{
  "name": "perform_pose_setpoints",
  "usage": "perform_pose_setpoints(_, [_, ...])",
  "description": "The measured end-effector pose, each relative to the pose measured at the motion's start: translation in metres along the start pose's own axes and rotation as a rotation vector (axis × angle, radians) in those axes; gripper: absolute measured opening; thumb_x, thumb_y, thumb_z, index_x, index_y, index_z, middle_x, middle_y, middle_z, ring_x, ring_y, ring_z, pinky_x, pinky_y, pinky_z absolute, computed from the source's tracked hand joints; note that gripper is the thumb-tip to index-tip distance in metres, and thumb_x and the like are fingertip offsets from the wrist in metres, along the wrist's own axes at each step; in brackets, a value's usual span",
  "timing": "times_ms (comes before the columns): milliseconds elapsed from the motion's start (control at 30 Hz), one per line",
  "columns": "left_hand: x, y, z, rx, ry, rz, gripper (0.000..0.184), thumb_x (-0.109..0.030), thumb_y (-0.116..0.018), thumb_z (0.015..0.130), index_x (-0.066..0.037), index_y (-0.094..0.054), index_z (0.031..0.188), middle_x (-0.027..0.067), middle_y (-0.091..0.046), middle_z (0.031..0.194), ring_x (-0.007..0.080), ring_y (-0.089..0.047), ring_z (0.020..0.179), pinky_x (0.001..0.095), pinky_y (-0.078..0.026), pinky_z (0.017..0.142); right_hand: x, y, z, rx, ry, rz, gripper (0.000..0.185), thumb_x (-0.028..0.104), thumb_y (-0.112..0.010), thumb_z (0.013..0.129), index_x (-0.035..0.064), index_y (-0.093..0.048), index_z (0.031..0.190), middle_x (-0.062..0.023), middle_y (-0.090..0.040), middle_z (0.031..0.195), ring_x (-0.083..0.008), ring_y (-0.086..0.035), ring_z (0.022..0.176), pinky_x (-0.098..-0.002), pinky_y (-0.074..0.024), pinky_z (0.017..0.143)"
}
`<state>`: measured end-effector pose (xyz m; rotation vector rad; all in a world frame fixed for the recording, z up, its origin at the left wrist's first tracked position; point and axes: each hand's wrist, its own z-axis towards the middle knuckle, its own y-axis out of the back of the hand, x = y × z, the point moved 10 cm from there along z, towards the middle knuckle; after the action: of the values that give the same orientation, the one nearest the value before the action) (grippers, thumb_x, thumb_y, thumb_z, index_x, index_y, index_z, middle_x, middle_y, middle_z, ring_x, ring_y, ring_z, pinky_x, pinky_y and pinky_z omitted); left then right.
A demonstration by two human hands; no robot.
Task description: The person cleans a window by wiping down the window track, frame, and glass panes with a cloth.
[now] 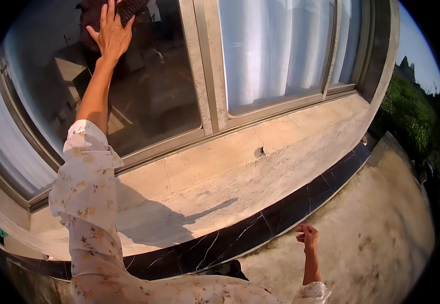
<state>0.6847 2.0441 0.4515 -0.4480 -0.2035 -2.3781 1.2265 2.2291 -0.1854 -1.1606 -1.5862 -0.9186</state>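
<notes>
My left hand (pixel 112 35) reaches up to the dark window pane (pixel 154 86) with its fingers spread. It presses a dark maroon, ribbed cloth (pixel 92 17) flat against the glass, and the top of the cloth runs out of view. Lower right, my right hand (pixel 308 238) hangs in the air over the concrete ground, away from the wall. Its fingers are loosely curled together, and nothing shows in them.
Metal frames (pixel 211 66) divide the window; white curtains (pixel 276 50) hang behind the right panes. Below runs a rough plastered sill (pixel 220 162) with a small hole, then a black marble-like tile band (pixel 250 233). Concrete ground (pixel 382 213) and green bushes (pixel 412 106) lie to the right.
</notes>
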Motion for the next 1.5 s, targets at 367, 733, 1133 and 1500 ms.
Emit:
perform_pose_setpoints(367, [-0.187, -0.064, -0.314, 0.947, -0.428, -0.491, 0.069, -0.011, -0.066, 0.064, 0.001, -0.042, 0.127, 0.0165, -0.043, 0.129, 0.0296, -0.034, 0.125, 0.0435, -0.012, 0.113, -0.063, 0.080, -0.049, -0.114, -0.124, 0.001, 0.030, 0.024, -0.051, 0.088, -0.0014, -0.061, 0.101, -0.0106, -0.066, 0.079, -0.0128, -0.058, 0.051, -0.0237, -0.0491, 0.046])
perform_pose_setpoints(733, [-0.303, -0.072, -0.165, 0.582, -0.552, -0.411, 0.054, -0.018, -0.069, 0.064, 0.000, -0.051, 0.111, 0.0151, -0.046, 0.120, 0.0301, -0.039, 0.117, 0.0476, -0.023, 0.107, -0.004, 0.087, 0.092, -0.023, -0.046, -0.005, 0.031, 0.024, -0.052, 0.088, -0.0027, -0.061, 0.100, -0.0109, -0.065, 0.079, -0.0127, -0.058, 0.050, -0.0236, -0.0491, 0.046])
perform_pose_setpoints(1133, [-0.400, -0.159, -0.247, 0.797, 0.513, 0.107, 0.028, -0.018, -0.064, 0.073, 0.004, -0.054, 0.086, 0.0146, -0.047, 0.091, 0.0302, -0.044, 0.092, 0.0386, -0.037, 0.083, 0.040, 0.196, 0.293, 0.037, -0.152, -0.038, 0.024, 0.022, -0.053, 0.089, 0.0013, -0.063, 0.096, -0.0074, -0.065, 0.076, -0.0106, -0.055, 0.048, -0.0216, -0.0465, 0.043])
perform_pose_setpoints(1500, [-0.554, -0.218, -0.182, 0.701, 0.398, -0.133, 0.020, -0.007, -0.058, 0.071, 0.009, -0.058, 0.083, 0.0177, -0.048, 0.088, 0.0311, -0.045, 0.089, 0.0376, -0.040, 0.078, 0.002, 0.161, 0.292, 0.138, -0.263, 0.034, 0.027, 0.026, -0.053, 0.089, 0.0035, -0.062, 0.102, -0.0047, -0.065, 0.082, -0.0104, -0.056, 0.053, -0.0211, -0.0470, 0.047])
